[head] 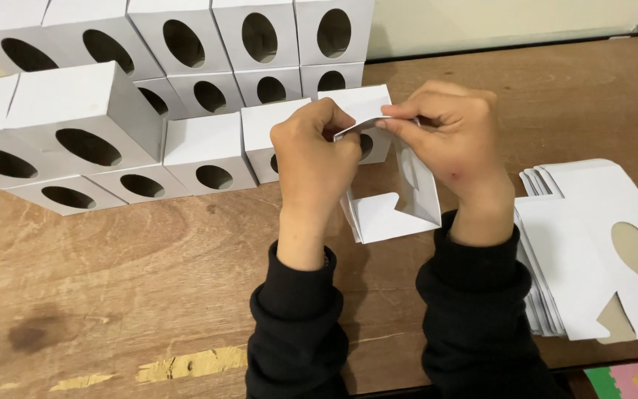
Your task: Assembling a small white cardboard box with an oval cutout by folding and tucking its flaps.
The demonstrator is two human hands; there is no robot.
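A half-folded white cardboard box (396, 207) is held upright between both hands over the wooden table (149, 288). My left hand (311, 159) grips its left side, fingers curled around the top flap. My right hand (455, 140) pinches the top edge of the same box from the right. The bottom flaps hang open toward me. Both arms wear black sleeves.
Several finished white boxes with oval holes (86, 122) are stacked in rows at the back left, one row close behind my hands. A pile of flat white box blanks (592, 251) with an oval cutout lies at the right. A pale wall runs behind.
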